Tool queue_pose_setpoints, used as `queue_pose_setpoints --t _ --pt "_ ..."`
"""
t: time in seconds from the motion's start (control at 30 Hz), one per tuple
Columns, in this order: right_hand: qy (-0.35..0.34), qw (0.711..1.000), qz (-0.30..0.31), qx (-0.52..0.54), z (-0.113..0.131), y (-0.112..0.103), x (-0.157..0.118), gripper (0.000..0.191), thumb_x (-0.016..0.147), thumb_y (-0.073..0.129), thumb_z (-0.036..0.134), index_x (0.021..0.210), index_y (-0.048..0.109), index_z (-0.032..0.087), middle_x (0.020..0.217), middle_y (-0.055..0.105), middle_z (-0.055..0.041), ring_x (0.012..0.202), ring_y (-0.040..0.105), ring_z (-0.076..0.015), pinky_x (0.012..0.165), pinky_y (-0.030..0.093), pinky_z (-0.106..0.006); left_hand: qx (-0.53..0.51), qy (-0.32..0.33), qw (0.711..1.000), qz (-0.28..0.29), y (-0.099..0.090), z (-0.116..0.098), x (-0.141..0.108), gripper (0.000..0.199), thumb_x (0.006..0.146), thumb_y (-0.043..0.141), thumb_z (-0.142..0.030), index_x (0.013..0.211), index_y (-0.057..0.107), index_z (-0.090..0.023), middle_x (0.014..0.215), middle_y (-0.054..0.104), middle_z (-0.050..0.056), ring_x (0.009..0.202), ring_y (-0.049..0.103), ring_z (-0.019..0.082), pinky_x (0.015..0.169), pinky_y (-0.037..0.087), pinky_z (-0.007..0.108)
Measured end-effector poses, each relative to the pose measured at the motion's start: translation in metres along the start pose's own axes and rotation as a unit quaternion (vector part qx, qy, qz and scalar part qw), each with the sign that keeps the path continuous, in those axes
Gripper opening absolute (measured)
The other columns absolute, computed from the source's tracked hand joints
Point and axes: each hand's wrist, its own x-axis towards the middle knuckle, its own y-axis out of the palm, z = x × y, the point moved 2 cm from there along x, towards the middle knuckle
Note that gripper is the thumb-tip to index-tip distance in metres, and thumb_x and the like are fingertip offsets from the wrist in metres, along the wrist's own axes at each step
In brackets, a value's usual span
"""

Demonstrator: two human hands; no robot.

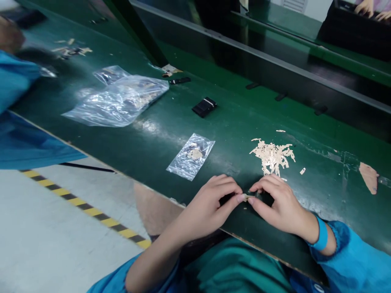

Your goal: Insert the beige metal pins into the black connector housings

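Near the front edge of the green table [305,260], my left hand [214,201] pinches a small pale flat piece [245,197] between thumb and forefinger. My right hand [279,205] meets it from the other side, its thumb at the piece's right end and its forefinger slightly raised. The piece is mostly covered by my fingertips. Just beyond my right hand lies a loose pile of small cream-coloured flat pieces [271,156], with one stray piece [302,171] to its right. A small clear plastic bag [192,156] holding some pale pieces lies beyond my left hand.
A large clear bag [119,99] lies farther left, and a black pouch-like item [204,107] rests at mid-table. A dark post [137,32] and a metal rail [244,49] run along the back. At left is another person's blue sleeve [15,81]; other hands [371,8] show top right.
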Motion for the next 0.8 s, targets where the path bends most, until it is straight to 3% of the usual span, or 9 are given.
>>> queue_pose_setpoints --t 0.13,0.3,0.4,0.47,0.53,0.63,0.7,0.8 --pt "0.009 0.999 0.012 0.045 -0.003 -0.005 0.003 0.016 0.099 0.065 0.022 0.084 0.072 0.022 0.078 0.072 -0.0024 0.078 0.063 -0.0198 0.078 0.047 -0.036 0.010 0.009 0.999 0.035 0.000 -0.002 0.007 0.031 0.106 0.055 -0.033 0.079 0.064 -0.022 0.078 0.067 -0.001 0.082 0.060 0.020 0.081 0.041 0.036" --pt "0.069 0.992 -0.032 0.097 -0.014 -0.019 0.008 0.017 0.094 0.067 0.018 0.079 0.075 0.021 0.077 0.074 -0.0032 0.077 0.066 -0.0199 0.077 0.050 -0.036 0.081 0.019 0.996 0.041 -0.002 0.001 0.007 0.029 0.102 0.064 -0.033 0.075 0.068 -0.022 0.077 0.068 0.000 0.080 0.060 0.021 0.077 0.039 0.035" --pt "0.103 0.981 -0.038 0.160 -0.019 -0.026 0.010 0.015 0.092 0.070 0.022 0.079 0.077 0.021 0.078 0.076 -0.0033 0.075 0.067 -0.0189 0.072 0.052 -0.033 0.099 0.005 0.995 0.025 -0.002 0.002 0.007 0.011 0.093 0.075 -0.035 0.093 0.075 -0.024 0.094 0.073 0.002 0.089 0.064 0.024 0.083 0.043 0.039" --pt "0.120 0.973 -0.029 0.193 -0.020 -0.028 0.010 0.015 0.092 0.071 0.024 0.080 0.079 0.020 0.079 0.076 -0.0035 0.073 0.068 -0.0182 0.070 0.053 -0.031 0.050 -0.002 0.999 0.000 0.000 -0.001 0.009 0.025 0.090 0.080 -0.037 0.110 0.075 -0.024 0.107 0.075 0.005 0.099 0.066 0.027 0.090 0.047 0.041" --pt "0.125 0.970 -0.022 0.209 -0.019 -0.028 0.010 0.015 0.092 0.073 0.025 0.080 0.079 0.020 0.078 0.077 -0.0035 0.072 0.068 -0.0178 0.068 0.053 -0.030 -0.043 -0.006 0.999 -0.033 0.003 -0.005 0.014 0.026 0.094 0.075 -0.038 0.116 0.075 -0.023 0.109 0.076 0.006 0.101 0.068 0.026 0.091 0.051 0.040" --pt "0.106 0.974 -0.027 0.197 -0.015 -0.026 0.009 0.016 0.093 0.073 0.026 0.080 0.081 0.021 0.078 0.077 -0.0043 0.072 0.069 -0.0181 0.067 0.054 -0.031 -0.155 -0.026 0.985 -0.076 0.007 -0.012 0.023 0.019 0.102 0.062 -0.030 0.097 0.079 -0.021 0.090 0.076 0.004 0.084 0.070 0.020 0.078 0.053 0.033" --pt "0.087 0.981 -0.041 0.171 -0.013 -0.026 0.009 0.016 0.092 0.072 0.025 0.080 0.082 0.021 0.078 0.078 -0.0048 0.072 0.070 -0.0186 0.068 0.055 -0.032 -0.159 -0.035 0.982 -0.097 0.008 -0.015 0.027 0.024 0.100 0.063 -0.030 0.082 0.077 -0.021 0.078 0.073 0.002 0.074 0.067 0.018 0.071 0.051 0.031" --pt "0.072 0.987 -0.060 0.129 -0.013 -0.030 0.009 0.016 0.091 0.072 0.023 0.080 0.083 0.023 0.075 0.079 -0.0045 0.070 0.070 -0.0189 0.070 0.056 -0.033 -0.113 -0.028 0.987 -0.107 0.006 -0.011 0.028 0.024 0.097 0.068 -0.033 0.078 0.075 -0.021 0.074 0.073 0.001 0.072 0.066 0.018 0.073 0.049 0.034"
